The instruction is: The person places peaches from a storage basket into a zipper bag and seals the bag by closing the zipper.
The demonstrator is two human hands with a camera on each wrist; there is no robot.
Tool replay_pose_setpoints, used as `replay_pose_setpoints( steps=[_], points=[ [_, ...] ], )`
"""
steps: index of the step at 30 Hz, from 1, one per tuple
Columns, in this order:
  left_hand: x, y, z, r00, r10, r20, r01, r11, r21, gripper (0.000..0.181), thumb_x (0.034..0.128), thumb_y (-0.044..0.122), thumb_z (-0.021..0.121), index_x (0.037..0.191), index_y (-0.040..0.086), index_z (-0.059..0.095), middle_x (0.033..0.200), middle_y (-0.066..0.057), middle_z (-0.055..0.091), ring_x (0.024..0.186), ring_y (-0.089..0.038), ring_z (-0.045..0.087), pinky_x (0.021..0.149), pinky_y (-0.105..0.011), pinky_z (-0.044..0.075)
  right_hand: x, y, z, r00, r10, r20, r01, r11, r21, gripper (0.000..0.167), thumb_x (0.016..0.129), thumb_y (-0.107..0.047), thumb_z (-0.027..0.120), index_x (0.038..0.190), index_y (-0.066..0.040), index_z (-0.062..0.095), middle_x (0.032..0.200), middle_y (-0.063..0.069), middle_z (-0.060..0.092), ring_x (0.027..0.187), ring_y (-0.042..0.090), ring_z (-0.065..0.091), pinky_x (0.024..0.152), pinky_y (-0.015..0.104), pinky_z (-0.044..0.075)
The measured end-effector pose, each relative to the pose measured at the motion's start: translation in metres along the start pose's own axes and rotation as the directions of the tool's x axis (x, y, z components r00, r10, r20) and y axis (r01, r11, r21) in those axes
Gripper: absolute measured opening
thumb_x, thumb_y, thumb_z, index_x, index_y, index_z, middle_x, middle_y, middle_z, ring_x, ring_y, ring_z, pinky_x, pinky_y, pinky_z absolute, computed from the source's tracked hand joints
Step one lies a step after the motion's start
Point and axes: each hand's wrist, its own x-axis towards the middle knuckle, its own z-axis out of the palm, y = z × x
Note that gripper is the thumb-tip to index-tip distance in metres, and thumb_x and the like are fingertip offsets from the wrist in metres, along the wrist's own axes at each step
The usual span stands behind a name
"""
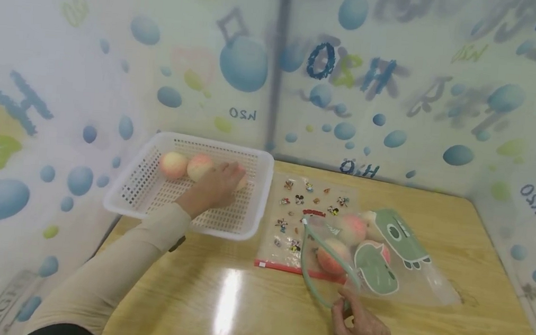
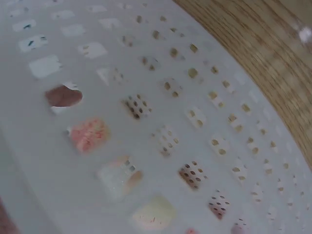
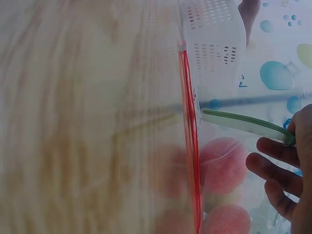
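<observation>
In the head view, a white plastic basket [image 1: 256, 214] holds peaches in a row. My left hand [image 1: 221, 184] reaches in and grips the rightmost peach [image 1: 242, 180], which it mostly covers. Left of it are two more peaches, one in the middle [image 1: 198, 167] and one at the end [image 1: 173, 165]. My right hand [image 1: 363, 330] pinches the green zip edge of a clear bag with green dinosaur prints [image 1: 376, 267]; the bag's mouth gapes. Several peaches [image 1: 334, 256] lie inside this bag. In the right wrist view the thumb and a finger hold the green strip [image 3: 243, 122].
A clear bag with cartoon prints and a red zip [image 1: 287, 217] lies flat between the basket and the dinosaur bag, partly under the latter. The wooden table [image 1: 189, 299] meets patterned curtain-like walls [image 1: 399, 94] at the back and sides.
</observation>
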Motion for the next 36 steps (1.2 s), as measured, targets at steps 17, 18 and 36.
replay_pose_setpoints(
  steps=[17, 18, 36],
  points=[
    [0.004, -0.008, 0.007, 0.997, -0.038, 0.071, 0.035, 0.999, 0.033, 0.071, 0.0866, 0.022, 0.076, 0.144, -0.005, 0.043, 0.132, -0.028, 0.053, 0.113, -0.042, 0.056, 0.088, -0.051, 0.052, -0.003, 0.0, -0.002, 0.999, 0.02, 0.026, -0.02, 1.0, 0.0, 0.024, 0.085, -0.021, 0.056, 0.097, -0.009, 0.074, 0.059, -0.006, 0.063, 0.045, 0.009, 0.054, 0.041, 0.023, 0.042],
    [0.004, -0.008, 0.007, 0.998, -0.032, 0.061, 0.029, 0.999, 0.046, 0.072, 0.0862, 0.022, 0.076, 0.143, -0.005, 0.043, 0.129, -0.027, 0.054, 0.11, -0.041, 0.056, 0.085, -0.049, 0.053, -0.003, -0.001, -0.002, 0.999, 0.026, 0.028, -0.026, 1.0, 0.004, 0.024, 0.085, -0.02, 0.057, 0.097, -0.008, 0.074, 0.059, -0.006, 0.063, 0.045, 0.01, 0.054, 0.041, 0.024, 0.042],
    [0.005, -0.015, 0.022, 0.976, 0.14, -0.166, -0.1, 0.968, 0.229, 0.031, 0.0872, 0.004, 0.068, 0.114, -0.008, 0.059, 0.096, -0.019, 0.06, 0.084, -0.03, 0.059, 0.077, -0.039, 0.053, -0.005, 0.002, 0.002, 0.999, -0.025, -0.026, 0.024, 1.0, -0.017, 0.03, 0.092, -0.027, 0.049, 0.093, -0.009, 0.073, 0.058, -0.008, 0.061, 0.042, 0.007, 0.049, 0.038, 0.021, 0.038]
  ],
)
